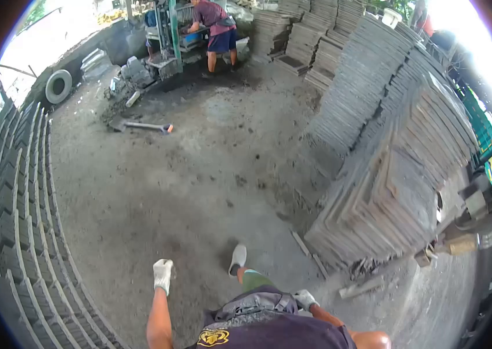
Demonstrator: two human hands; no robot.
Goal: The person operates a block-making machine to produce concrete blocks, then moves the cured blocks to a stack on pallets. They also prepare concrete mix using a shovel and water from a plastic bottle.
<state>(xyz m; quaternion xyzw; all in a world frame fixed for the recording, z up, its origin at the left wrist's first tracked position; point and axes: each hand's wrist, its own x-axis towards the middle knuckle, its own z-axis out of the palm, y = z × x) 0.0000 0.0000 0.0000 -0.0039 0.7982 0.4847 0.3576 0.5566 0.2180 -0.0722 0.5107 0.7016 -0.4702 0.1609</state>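
My left hand (163, 276), in a whitish work glove, hangs over the bare ground in front of me. Its fingers are curled closed and nothing shows in them. My right hand (304, 299), gloved too, is close beside my waist at the edge of my dark shirt (269, 333). Its fingers are partly hidden, and I see no object with it. One grey shoe (238, 257) is stepping forward on the dusty ground between the hands.
Racks of stacked grey blocks (16, 232) line the left side. Tall stacks of flat boards (374, 198) stand on the right. A shovel (144, 126) lies ahead, near a tire (58, 86). A person (215, 29) bends at a green-framed machine (174, 32) at the back.
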